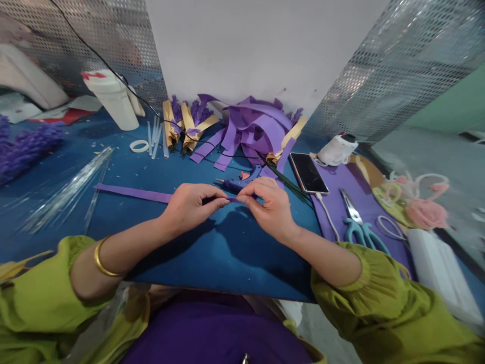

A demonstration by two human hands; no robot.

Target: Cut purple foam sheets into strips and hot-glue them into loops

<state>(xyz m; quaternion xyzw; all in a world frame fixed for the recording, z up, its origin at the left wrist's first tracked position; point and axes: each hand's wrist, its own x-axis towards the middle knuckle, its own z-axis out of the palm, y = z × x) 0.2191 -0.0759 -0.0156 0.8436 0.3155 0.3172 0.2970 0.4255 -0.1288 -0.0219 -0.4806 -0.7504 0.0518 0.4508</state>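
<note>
A narrow purple strip point(136, 193) runs from the left, passes behind my left hand and ends between my two hands. My left hand point(191, 205) pinches it between thumb and fingertips. Close by on the right, my right hand point(271, 207) pinches the strip's other end, with a short piece showing between the fingertips. Just behind my hands lies a dark blue glue gun point(233, 184) with an orange-red trigger, partly hidden by my right hand. The strip's long tail rests on the blue table point(212, 263).
Behind are a heap of purple strips point(257, 124) and small paper-wrapped lavender bunches point(191, 129). Clear glue sticks point(156, 136), a tape roll point(139, 146) and a white bin point(113, 101) stand left. A phone point(308, 173), scissors point(356, 220) and a pink flower point(428, 210) are right.
</note>
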